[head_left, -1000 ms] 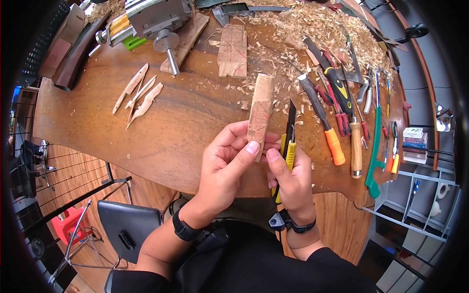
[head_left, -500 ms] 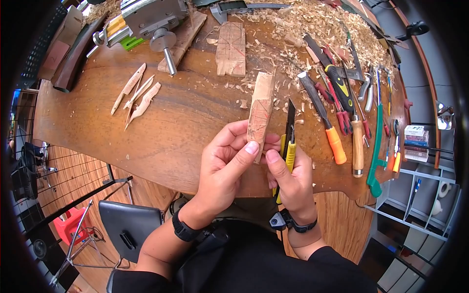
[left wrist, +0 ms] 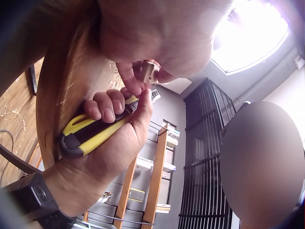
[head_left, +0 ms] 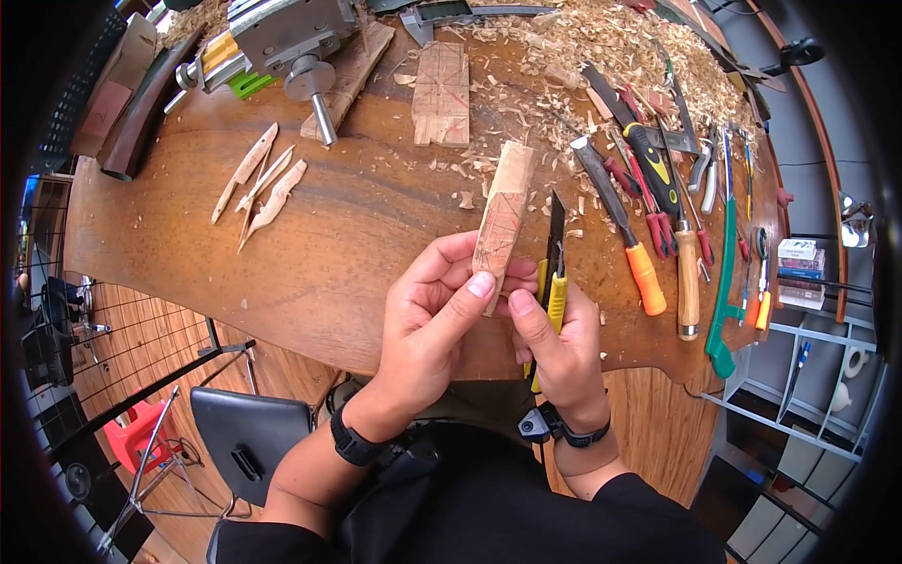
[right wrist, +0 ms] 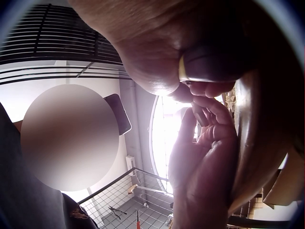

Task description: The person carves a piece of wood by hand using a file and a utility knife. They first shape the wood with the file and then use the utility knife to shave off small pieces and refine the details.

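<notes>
Holding red-marked wood block (head_left: 502, 211) in left hand (head_left: 423, 315), knife (head_left: 558, 296) in right hand (head_left: 568, 357); probably checking marks before a cut.
Pinching block near its lower end between left thumb and fingers; right fingers curled around knife handle, blade (head_left: 557, 221) out, pointing away from body, just right of block, apparently not touching. Next move likely calls for a firmer hold, left fingertips off the cutting line, then blade onto wood. Near edge of table (head_left: 348, 273) right beneath both hands, so little backing there. Most open room left of left fingers; tighter right of right hand, orange-handled chisel (head_left: 645, 282) near. Beyond fingertips: marked board (head_left: 442, 94); off left, carved pieces (head_left: 279, 197); farthest, shavings (head_left: 620, 47) and metal vise (head_left: 291, 38).
</notes>
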The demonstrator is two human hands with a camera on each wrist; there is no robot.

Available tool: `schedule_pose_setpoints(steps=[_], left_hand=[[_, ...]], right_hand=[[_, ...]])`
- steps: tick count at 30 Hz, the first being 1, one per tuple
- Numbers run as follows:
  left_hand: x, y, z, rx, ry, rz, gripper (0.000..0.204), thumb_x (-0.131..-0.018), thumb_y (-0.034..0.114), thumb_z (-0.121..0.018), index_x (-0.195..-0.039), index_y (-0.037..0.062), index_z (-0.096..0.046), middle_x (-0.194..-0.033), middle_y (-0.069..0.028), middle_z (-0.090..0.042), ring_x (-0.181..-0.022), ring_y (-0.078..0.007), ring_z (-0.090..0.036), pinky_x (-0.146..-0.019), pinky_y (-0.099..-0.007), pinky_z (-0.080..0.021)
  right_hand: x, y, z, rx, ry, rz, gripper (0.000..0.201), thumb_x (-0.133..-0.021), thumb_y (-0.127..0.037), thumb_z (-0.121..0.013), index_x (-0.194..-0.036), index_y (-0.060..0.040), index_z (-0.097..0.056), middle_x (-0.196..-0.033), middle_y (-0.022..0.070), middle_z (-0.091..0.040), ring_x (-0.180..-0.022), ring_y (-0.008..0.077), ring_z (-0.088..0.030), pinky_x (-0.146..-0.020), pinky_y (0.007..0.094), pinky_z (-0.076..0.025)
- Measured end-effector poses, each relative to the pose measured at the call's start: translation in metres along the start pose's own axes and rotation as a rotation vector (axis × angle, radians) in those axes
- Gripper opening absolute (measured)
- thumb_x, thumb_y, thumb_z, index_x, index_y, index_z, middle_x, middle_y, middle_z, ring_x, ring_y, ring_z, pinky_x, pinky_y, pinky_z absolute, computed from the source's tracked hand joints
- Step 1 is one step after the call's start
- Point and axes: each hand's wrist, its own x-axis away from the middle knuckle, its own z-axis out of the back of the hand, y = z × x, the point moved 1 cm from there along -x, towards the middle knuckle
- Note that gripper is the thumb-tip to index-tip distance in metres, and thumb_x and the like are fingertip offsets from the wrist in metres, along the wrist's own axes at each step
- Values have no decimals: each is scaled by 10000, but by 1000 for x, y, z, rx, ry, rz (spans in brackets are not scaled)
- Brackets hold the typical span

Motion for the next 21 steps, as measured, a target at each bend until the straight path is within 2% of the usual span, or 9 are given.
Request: schedule_pose_setpoints(steps=[12,21], left_hand=[[0,1,0,12,-5,5,381,-1078,108,-516,-1420,-50,-458,-1249,-228,-677,-1133,-254,-678,-929,-387,-587],[1,0,0,-14,11,3,370,-1085,130,-505,-1407,-49,-477,-1244,-227,-680,-1143,-252,-676,-946,-382,-566]], right_hand=[[-1,-2,1,16,-31,-7,358,-1029,-245,-658,-1223,55,-635,-1053,78,-713,-1019,131,-664,-901,279,-523],[0,-7,-3,-76,-57,3,328,-1045,-176,-624,-1239,87,-599,-1120,132,-706,-1078,170,-679,-947,300,-541]])
